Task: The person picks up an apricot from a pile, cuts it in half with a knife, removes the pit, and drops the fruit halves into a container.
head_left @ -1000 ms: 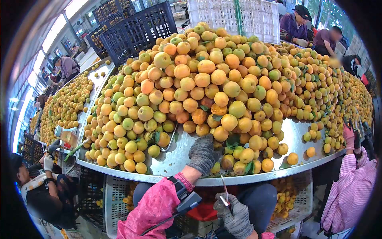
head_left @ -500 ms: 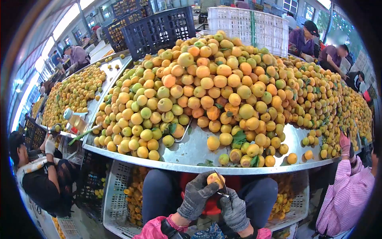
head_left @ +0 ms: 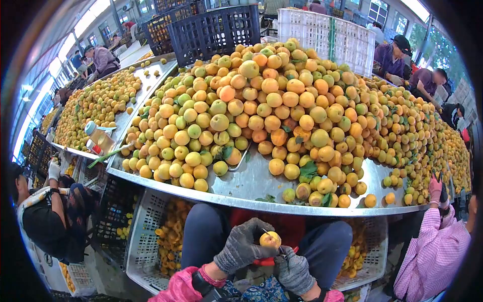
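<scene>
My left hand [head_left: 243, 245], in a grey knit glove, pinches a yellow-orange fruit [head_left: 270, 239] above my lap. Just right of it, my right hand [head_left: 295, 271], also gloved in grey, is closed around a small metal tool [head_left: 283, 251], mostly hidden by the fingers. A thin metal part of the tool shows against the fruit. Beyond both hands, a large heap of yellow, orange and greenish fruit [head_left: 271, 100] lies on a metal table [head_left: 236, 194], with some green leaves [head_left: 308, 170] among it.
Crates of cut fruit, one at the left [head_left: 143, 251] and one at the right [head_left: 377, 251], stand under the table edge. A black crate [head_left: 214, 32] and a white crate [head_left: 327, 38] stand behind the heap. A jar [head_left: 98, 136] lies at left. People work on both sides.
The fruit has turned in my left hand, and the tool has shifted lower against it. My right hand has moved slightly down. The view has shifted a little.
</scene>
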Demonstrator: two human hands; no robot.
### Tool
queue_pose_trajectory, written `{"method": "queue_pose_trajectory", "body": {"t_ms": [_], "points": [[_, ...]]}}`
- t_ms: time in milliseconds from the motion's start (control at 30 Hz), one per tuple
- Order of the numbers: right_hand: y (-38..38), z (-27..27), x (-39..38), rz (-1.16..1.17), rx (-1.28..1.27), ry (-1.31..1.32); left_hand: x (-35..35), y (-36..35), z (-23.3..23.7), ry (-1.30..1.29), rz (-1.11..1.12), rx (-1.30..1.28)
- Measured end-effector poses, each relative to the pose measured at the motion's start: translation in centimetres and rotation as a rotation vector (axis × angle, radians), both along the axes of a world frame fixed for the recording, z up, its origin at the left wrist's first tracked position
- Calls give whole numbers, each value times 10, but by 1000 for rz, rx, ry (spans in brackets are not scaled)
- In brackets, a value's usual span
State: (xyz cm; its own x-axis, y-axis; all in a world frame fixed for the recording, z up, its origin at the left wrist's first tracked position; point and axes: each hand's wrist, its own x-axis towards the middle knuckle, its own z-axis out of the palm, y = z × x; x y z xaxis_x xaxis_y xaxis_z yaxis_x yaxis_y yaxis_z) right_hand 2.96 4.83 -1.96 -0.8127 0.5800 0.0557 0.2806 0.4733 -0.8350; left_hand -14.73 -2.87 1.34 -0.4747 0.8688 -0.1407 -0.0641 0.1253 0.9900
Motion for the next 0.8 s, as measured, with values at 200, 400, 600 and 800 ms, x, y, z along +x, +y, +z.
{"method": "queue_pose_trajectory", "body": {"t_ms": [200,400,600,800], "points": [[14,5,7,144,64,-150,-25,9,8,611,-340,-75],[27,27,-11,214,68,-413,-8,27,8,1434,-717,-76],[25,4,-4,-67,157,-30,-6,9,15,710,-226,-106],[24,2,-1,69,164,-153,25,2,-5,-15,-94,-172]]}}
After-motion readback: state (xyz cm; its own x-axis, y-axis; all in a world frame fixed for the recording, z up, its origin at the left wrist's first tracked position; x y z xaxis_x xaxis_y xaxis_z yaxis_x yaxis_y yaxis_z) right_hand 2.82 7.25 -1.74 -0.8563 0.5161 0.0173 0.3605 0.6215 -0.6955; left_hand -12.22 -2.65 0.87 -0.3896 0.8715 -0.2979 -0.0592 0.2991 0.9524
